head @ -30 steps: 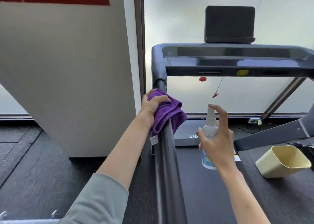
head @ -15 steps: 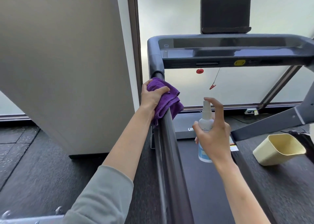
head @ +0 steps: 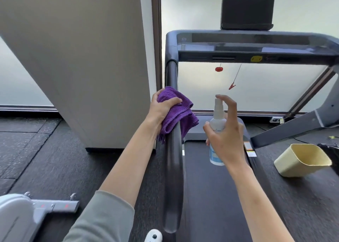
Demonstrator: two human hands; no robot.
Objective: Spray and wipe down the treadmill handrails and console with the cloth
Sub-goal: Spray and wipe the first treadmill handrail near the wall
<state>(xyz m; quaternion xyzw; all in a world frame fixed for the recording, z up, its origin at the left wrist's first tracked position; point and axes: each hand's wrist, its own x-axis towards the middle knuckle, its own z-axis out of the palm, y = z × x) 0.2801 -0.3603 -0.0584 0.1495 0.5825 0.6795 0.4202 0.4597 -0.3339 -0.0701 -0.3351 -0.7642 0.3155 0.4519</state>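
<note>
A purple cloth (head: 180,116) is wrapped over the treadmill's dark left handrail (head: 174,168), and my left hand (head: 162,108) grips it there. My right hand (head: 226,137) holds a white spray bottle (head: 217,124) upright over the belt, to the right of the rail, with the forefinger resting on the nozzle top. The console (head: 256,47) spans the top of the frame beyond both hands, with a black tablet holder (head: 247,10) standing on it.
A white pillar (head: 82,58) stands close on the left of the rail. A cream bin (head: 302,161) lies tilted on the floor at right. A red safety key (head: 218,69) and clip cord hang under the console. Grey equipment (head: 27,214) sits at lower left.
My left hand with the cloth has slid down the handrail toward me. The view has tilted down, showing more floor and grey equipment. The bottle stays beside the rail.
</note>
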